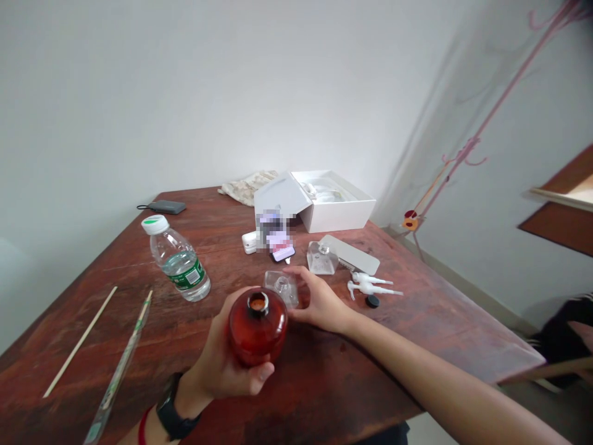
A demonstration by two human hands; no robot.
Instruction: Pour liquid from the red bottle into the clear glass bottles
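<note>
My left hand is wrapped around a reddish-amber round bottle, held upright with its uncapped neck facing up. Just beyond it, a clear square bottle with an open neck stands on the table, and my right hand grips its right side between thumb and fingers. To the right stands a second clear square bottle. White pump heads and a small black cap lie to the right of my right hand.
A water bottle stands at the left, near a bare stick and wrapped chopsticks. Farther back are a dark power bank, a white earbud case, a phone, a white open box and a cloth.
</note>
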